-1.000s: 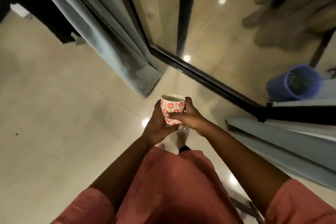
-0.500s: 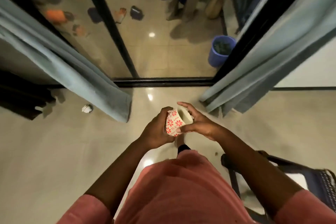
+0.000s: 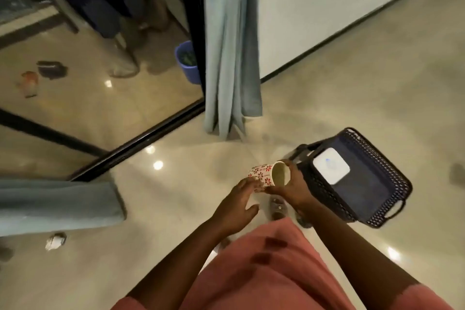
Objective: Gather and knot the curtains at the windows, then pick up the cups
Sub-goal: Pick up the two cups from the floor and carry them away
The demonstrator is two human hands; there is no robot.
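The cup (image 3: 268,175), white with a red flower print, is held above the floor (image 3: 352,108) in front of the person's body, tipped on its side so that its open mouth faces right toward the basket (image 3: 392,211); nothing can be seen inside it. The dark perforated basket stands just right of the hands, raised off the floor on a dark support, and carries a flat white device (image 3: 331,166) with a small blue mark lying in its far end; the rest of its bottom looks dark and bare. Beyond the glass door, a blue bucket (image 3: 187,63) stands on the outer floor with something dark in it. The right hand (image 3: 293,187) grips the cup from below and behind the rim, fingers curled round its mouth end. The left hand (image 3: 237,205) has its fingers fairly straight, their tips touching the base end of the cup, with the thumb apart below. Both forearms reach forward from pink sleeves over a pink garment (image 3: 264,272). One grey-blue curtain (image 3: 230,45) hangs loose at the door frame ahead, its hem at the floor; another curtain (image 3: 57,205) lies at the left edge of the view, with a small crumpled white scrap (image 3: 55,240) on the floor beside it.
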